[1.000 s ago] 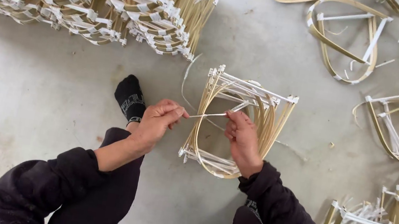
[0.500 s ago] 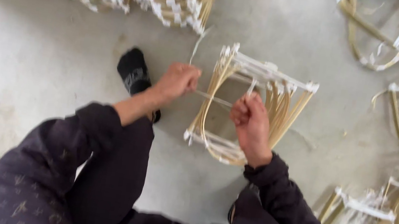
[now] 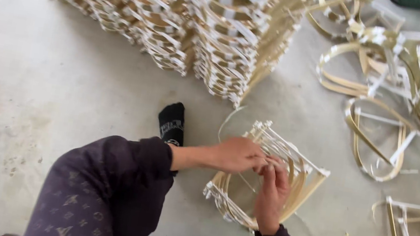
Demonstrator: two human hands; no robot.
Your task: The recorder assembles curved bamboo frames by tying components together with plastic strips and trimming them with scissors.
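Note:
A small stack of bamboo-strip frames [image 3: 302, 179] with white taped joints lies on the concrete floor in front of me. My left hand [image 3: 238, 155] reaches across from the left and rests on the stack's top, fingers pinched around a thin pale strip. My right hand [image 3: 272, 194] comes up from below and meets it, fingers closed on the same strip over the middle of the frames. The two hands touch. My foot in a black sock [image 3: 172, 123] sits just left of the stack.
A tall pile of the same frames [image 3: 219, 28] stands behind, stretching left. Loose single frames [image 3: 377, 140] and curved strips lie scattered on the right, some close to the stack. Bare concrete floor [image 3: 24, 104] spreads on the left.
My hands, about a frame's width apart and pulling a strip taut, have come together over the stack. The view has swung, bringing more of the tall pile and left floor in.

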